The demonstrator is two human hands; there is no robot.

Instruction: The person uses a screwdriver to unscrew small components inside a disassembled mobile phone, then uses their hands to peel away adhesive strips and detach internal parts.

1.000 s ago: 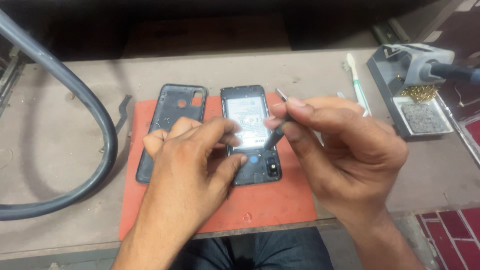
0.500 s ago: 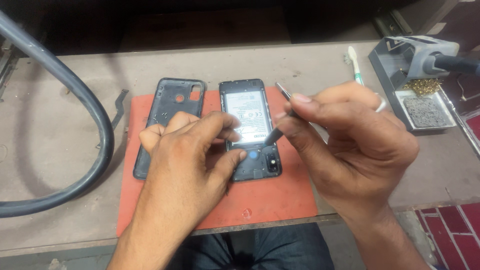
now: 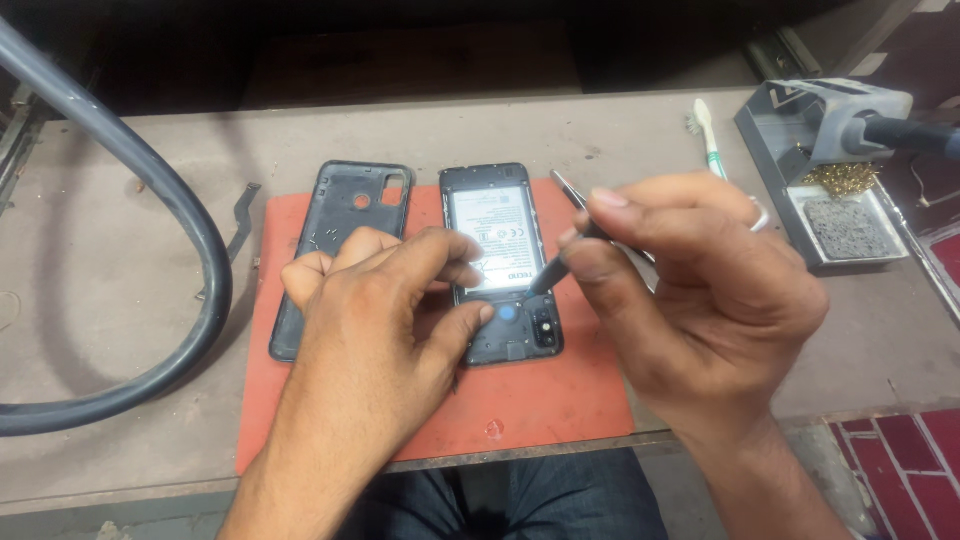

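Pinching a pair of tweezers between thumb and forefinger, the right hand sits right of centre, fingers closed on the tool w/ the tips angled down-left onto the lower part of the opened phone. Phone lies back-up w/o its cover at centre frame, on the orange mat; pale battery fills its upper half, a blue round part and a small camera module show near the bottom edge. Left hand is at centre-left, fingers curled, thumb tip pressing on the phone's lower left corner beside the blue part, forefinger resting across the phone's left edge; it holds nothing, just pins the phone down. The two hands are close but not touching, phone between them.

Dark back cover lies inside-up just left of the phone, partly under the left hand, half on the mat and half on the bench. Thick grey hose curves through the left of the frame. Thin dark flex strip lies on the bench between hose and cover. White-green toothbrush lies upper right, near the soldering iron stand w/ brass wool and a grey sponge pad, at the far upper right. A ring shows on the right hand. Person's dark trousers visible below the bench edge, red brick floor at lower right
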